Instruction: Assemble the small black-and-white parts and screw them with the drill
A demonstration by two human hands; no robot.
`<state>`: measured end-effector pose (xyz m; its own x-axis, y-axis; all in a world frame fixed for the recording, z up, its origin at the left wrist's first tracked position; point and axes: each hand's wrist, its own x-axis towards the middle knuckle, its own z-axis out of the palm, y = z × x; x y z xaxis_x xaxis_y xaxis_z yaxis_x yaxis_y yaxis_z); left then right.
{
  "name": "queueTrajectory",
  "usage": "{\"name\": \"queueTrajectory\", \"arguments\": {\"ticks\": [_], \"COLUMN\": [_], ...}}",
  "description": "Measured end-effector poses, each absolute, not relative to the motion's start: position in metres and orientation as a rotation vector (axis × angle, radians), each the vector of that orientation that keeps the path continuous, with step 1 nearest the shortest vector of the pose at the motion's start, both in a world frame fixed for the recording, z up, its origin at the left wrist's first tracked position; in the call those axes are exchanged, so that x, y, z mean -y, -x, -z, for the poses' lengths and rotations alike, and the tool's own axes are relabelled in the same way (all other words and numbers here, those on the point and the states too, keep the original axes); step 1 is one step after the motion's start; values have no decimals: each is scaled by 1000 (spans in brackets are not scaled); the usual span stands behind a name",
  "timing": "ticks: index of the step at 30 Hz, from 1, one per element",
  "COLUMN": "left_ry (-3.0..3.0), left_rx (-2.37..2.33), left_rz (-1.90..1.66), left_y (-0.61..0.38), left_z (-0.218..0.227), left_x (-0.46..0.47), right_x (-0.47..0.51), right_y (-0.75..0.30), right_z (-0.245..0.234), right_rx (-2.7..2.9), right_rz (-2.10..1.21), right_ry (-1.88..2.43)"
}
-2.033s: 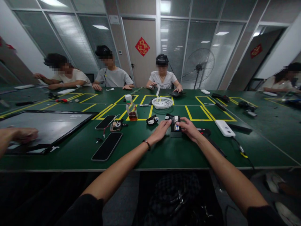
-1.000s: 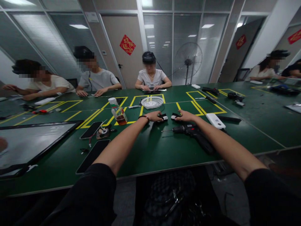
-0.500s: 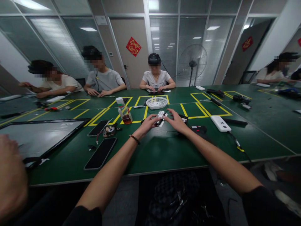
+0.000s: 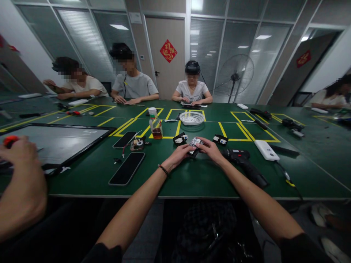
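My left hand [image 4: 178,157] is closed on the lower left side of a small black piece with a white, patterned top [image 4: 195,143]. From the other side, my right hand [image 4: 210,149] grips the same piece, fingers bent around its far edge. Its exact kind cannot be made out. Two similar black pieces with white insides lie beyond my hands: a left piece [image 4: 180,138] and a right piece [image 4: 220,140]. Just right of my right wrist lies a black and red cordless drill [image 4: 241,157].
Left of my arms are a phone [image 4: 127,168], a second phone [image 4: 124,140], a small coil-like part [image 4: 138,144] and a bottle [image 4: 155,126]. A white basket [image 4: 192,123] stands ahead, a white power bank [image 4: 265,150] at right. A co-worker's hand [image 4: 20,151] holds something orange-red over a large panel [image 4: 68,144].
The view has swung, so the scene sits further right. My right hand's fingers, spread before, now close around the piece. The drill shows more fully. The co-worker's hand has moved forward with an orange-red thing.
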<state>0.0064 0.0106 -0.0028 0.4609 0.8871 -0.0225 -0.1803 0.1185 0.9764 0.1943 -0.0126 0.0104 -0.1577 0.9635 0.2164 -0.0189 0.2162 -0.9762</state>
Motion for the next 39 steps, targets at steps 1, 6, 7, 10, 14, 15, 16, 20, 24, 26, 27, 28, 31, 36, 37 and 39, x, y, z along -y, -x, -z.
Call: {"name": "queueTrajectory", "arguments": {"ticks": [1, 6, 7, 10, 14, 15, 16, 20, 24, 26, 27, 28, 31, 36, 37, 39], "left_ry": [-1197, -1212, -1223, -1263, -1273, -1268, -1263, -1246, -1240, -1250, -1253, -1251, -1224, -1166, -1155, -1144], "left_rx": [-741, -755, -757, -773, -820, -828, -840, -918, -918, -915, -910, -901, -909, -940, -941, -940], "left_rz": [-867, -756, -749, -737, -799, -836, -883, -1081, -1123, -1116, -1117, -1120, -1149, -1189, -1193, -1203], "left_y": [-5, 0, -1, -5, -8, -8, -7, -6, -5, -4, -4, -4, -2, 2, 2, 3], "left_z": [3, -1, -1, 0, 3, 4, 5, 11, 16, 18, 19, 20, 23, 24, 24, 22], "left_x": [-9, -2, -1, 1, 2, 2, 1, -5, -9, -9, -8, -8, -9, -12, -12, -11], "right_x": [14, 22, 25, 36, 67, 77, 87, 115, 108, 99, 96, 95, 104, 140, 146, 153], "right_y": [-195, -201, -203, -214, -258, -275, -294, -365, -393, -393, -391, -390, -388, -363, -355, -341], "right_z": [-11, -23, -27, -41, -52, -51, -48, -27, -9, -5, -5, -4, -5, -14, -17, -23], "right_rx": [1445, 1672, 1728, 1876, 1823, 1758, 1670, 1545, 1740, 1764, 1754, 1737, 1686, 1203, 1094, 981], "right_rz": [-1155, -1115, -1072, -784, -220, -103, 3, -305, -700, -657, -612, -579, -591, -459, -553, -906], "right_ry": [966, 1044, 1086, 1229, 1460, 1574, 1726, 2332, 2241, 2209, 2214, 2215, 2130, 1781, 1640, 1363]}}
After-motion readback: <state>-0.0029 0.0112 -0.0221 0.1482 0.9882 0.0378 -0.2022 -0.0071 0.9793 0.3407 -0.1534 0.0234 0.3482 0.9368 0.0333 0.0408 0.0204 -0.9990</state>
